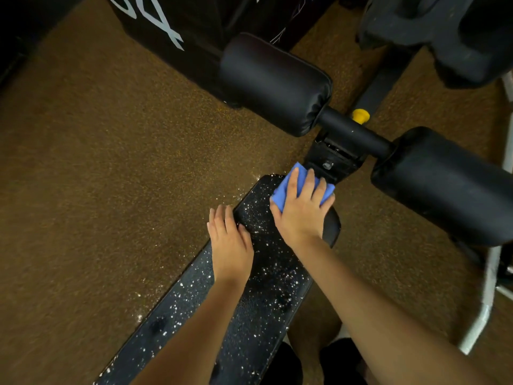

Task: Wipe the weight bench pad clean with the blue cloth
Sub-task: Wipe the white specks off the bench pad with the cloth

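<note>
The weight bench pad (266, 276) is long and black; it runs from the bottom left, close to the person, up and to the right, away from them; its far end stops just before the black metal bracket (331, 161); it is covered in lots of small white specks and wet drops.

The blue cloth (302, 182) lies right at that far end of the pad; the right hand (301, 209) lies flat on top of it with straight, spread fingers and pushes it down; it does not curl round the cloth. The left hand (230, 245) holds nothing; it rests on the left edge of the pad with its fingers loose and straight, a bit nearer the person than the right hand; it looks like it keeps the pad steady.

So the cloth is at the far tip and almost all the dirty pad lies back toward the person; my guess is the wipe should pull back along the long way of the pad, down and to the left; the right hand is the one to do it; the left hand sits beside that path and may need to move.

Two fat black roller pads (273, 84) (449, 187) sit on a bar past the bracket, with a yellow knob (361, 115) between them; the brown speckled floor (97, 176) is all around.
</note>
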Available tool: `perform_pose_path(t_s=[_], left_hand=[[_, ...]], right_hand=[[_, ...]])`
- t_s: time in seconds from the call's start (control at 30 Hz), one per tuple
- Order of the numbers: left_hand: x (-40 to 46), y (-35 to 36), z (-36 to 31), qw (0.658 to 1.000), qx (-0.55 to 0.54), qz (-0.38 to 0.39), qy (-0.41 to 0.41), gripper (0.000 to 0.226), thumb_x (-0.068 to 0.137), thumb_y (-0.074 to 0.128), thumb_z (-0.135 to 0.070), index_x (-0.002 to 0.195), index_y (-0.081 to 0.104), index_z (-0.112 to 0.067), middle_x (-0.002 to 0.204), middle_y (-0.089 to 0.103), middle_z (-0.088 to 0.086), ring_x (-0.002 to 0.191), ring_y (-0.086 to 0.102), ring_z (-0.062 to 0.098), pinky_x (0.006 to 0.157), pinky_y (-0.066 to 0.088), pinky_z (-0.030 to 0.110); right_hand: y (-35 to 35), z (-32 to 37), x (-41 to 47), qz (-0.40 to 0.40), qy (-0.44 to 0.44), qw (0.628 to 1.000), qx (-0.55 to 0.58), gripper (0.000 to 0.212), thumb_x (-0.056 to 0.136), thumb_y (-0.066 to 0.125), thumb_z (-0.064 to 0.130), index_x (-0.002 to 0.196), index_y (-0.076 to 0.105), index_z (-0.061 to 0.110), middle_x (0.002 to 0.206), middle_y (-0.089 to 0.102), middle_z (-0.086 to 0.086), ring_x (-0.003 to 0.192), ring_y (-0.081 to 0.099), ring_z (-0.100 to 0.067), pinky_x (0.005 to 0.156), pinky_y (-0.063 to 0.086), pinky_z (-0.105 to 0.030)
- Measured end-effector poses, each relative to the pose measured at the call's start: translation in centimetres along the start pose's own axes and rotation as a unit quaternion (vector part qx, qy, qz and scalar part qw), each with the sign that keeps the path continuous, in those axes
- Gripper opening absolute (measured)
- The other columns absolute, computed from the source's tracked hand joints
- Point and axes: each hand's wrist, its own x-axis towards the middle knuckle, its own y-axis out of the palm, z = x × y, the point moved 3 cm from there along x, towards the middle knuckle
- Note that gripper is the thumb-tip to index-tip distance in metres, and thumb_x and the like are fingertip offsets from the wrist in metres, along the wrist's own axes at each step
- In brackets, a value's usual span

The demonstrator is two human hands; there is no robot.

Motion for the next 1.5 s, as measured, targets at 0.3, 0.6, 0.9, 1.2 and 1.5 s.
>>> perform_pose_path(t_s=[0.3,0.6,0.9,1.2,1.5], left_hand=[[0.7,-0.8,0.0,1.000,-0.006,0.011,-0.019,0.046,0.099,0.028,-0.016,0.142,0.024,0.001,0.150,0.023,0.016,0.143,0.007,0.027,0.117,0.004,0.039],[-0.1,-0.6,1.1,0.999,0.008,0.042,-0.033,0.049,0.099,0.024,-0.019,0.144,0.018,-0.002,0.150,0.024,0.013,0.142,0.012,0.024,0.116,0.001,0.033],[-0.8,-0.2,0.6,0.997,0.052,0.051,-0.039,0.049,0.099,0.027,-0.020,0.144,0.020,0.000,0.145,0.032,0.017,0.137,0.024,0.027,0.116,0.006,0.037],[-0.9,-0.4,0.7,0.997,0.049,0.052,-0.030,0.049,0.099,0.028,-0.018,0.144,0.019,-0.001,0.144,0.033,0.016,0.136,0.025,0.027,0.116,0.007,0.037],[-0.9,-0.1,0.8,0.996,0.064,0.054,-0.030,0.060,0.094,0.010,-0.033,0.143,0.020,0.001,0.142,0.035,0.019,0.135,0.028,0.029,0.115,0.008,0.038]], right_hand=[[0.8,-3.8,-4.2,-0.019,0.069,0.997,0.032,0.076,0.087,0.036,0.054,0.142,0.029,0.001,0.137,0.036,-0.031,0.121,0.037,-0.052,0.096,0.034,-0.067],[-0.4,2.1,2.9,-0.005,-0.091,0.995,-0.032,0.072,0.087,0.023,0.059,0.141,0.031,0.013,0.128,0.045,-0.019,0.113,0.044,-0.041,0.098,0.032,-0.061],[-0.1,-2.9,-1.4,-0.008,0.039,0.999,0.003,0.078,0.087,0.021,0.063,0.140,0.033,0.006,0.129,0.043,-0.027,0.111,0.045,-0.046,0.093,0.035,-0.063],[0.0,1.2,2.5,-0.025,-0.230,0.972,-0.050,0.069,0.082,0.057,0.044,0.141,0.036,0.015,0.133,0.044,-0.017,0.117,0.043,-0.040,0.101,0.029,-0.062],[-1.2,3.6,5.5,0.034,-0.169,0.984,-0.040,0.049,0.094,0.032,0.053,0.129,0.042,0.020,0.126,0.046,-0.012,0.114,0.045,-0.034,0.093,0.035,-0.049]])
